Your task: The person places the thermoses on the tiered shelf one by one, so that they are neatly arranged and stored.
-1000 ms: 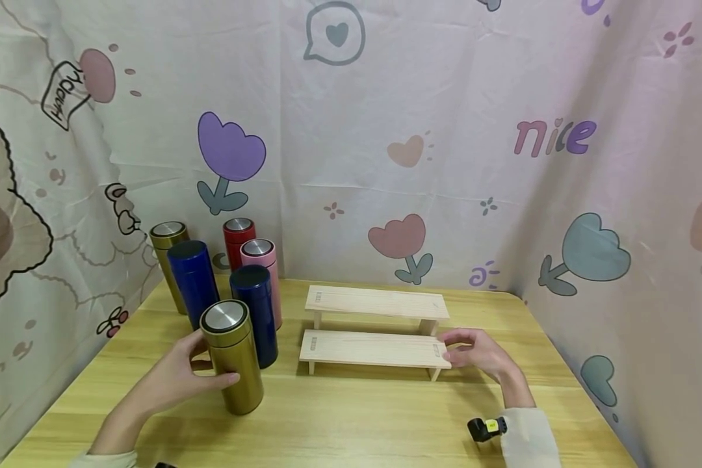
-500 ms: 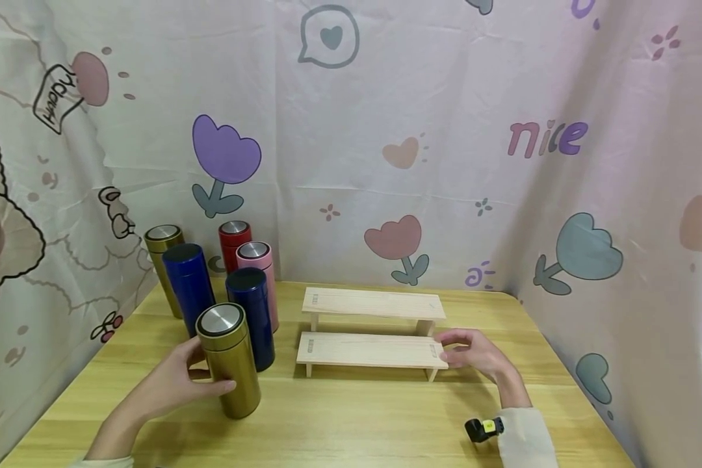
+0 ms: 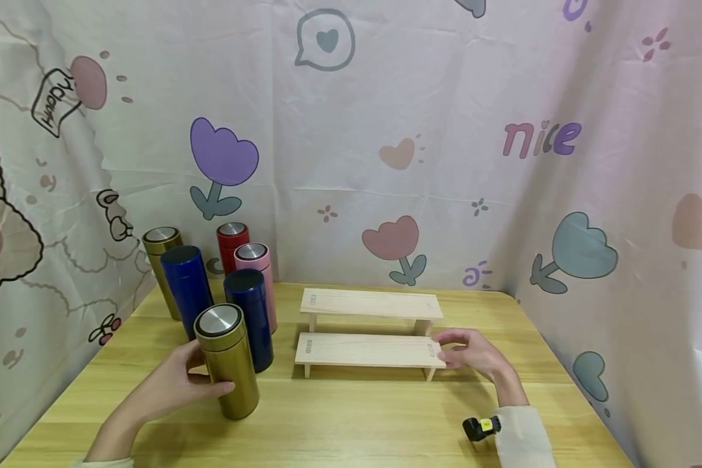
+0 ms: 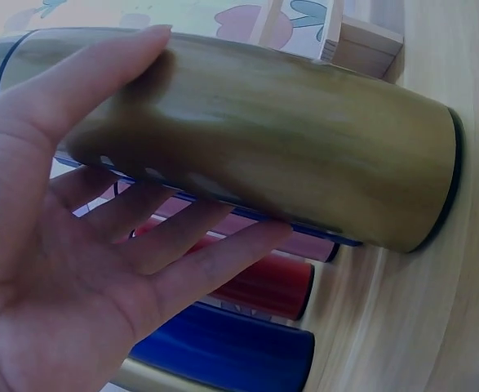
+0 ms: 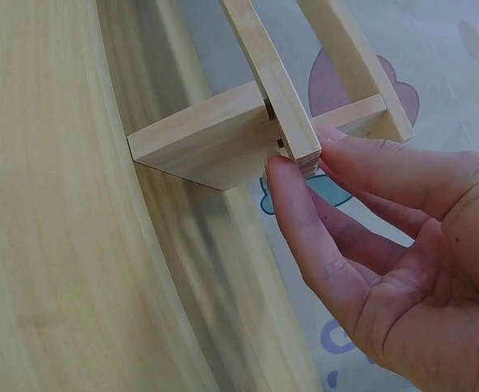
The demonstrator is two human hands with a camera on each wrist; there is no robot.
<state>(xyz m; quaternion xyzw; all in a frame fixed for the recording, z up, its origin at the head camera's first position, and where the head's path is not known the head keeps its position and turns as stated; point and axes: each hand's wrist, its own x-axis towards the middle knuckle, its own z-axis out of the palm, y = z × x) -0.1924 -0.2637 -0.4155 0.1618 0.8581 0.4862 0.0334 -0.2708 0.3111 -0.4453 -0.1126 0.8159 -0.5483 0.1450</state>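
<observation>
My left hand (image 3: 166, 387) holds the front gold thermos (image 3: 234, 370) around its side, thumb in front and fingers behind. The thermos stands upright on the table; in the left wrist view its base meets the wood. With thumb and fingers, my right hand (image 3: 476, 354) pinches the right end of the lower board of a two-step wooden shelf (image 3: 368, 350). The right wrist view shows that board end (image 5: 292, 139) between thumb and fingertip. Just behind the held thermos stands a blue thermos (image 3: 253, 325), partly covered by it.
A second blue thermos (image 3: 188, 286), another gold one (image 3: 162, 260), a red one (image 3: 232, 244) and a pink one (image 3: 260, 266) stand upright at the left of the wooden table (image 3: 351, 422). A patterned curtain (image 3: 327, 149) hangs behind.
The head view has shifted slightly, so everything sits a little further left. Both hands, the thermoses and the shelf keep the same places relative to each other.
</observation>
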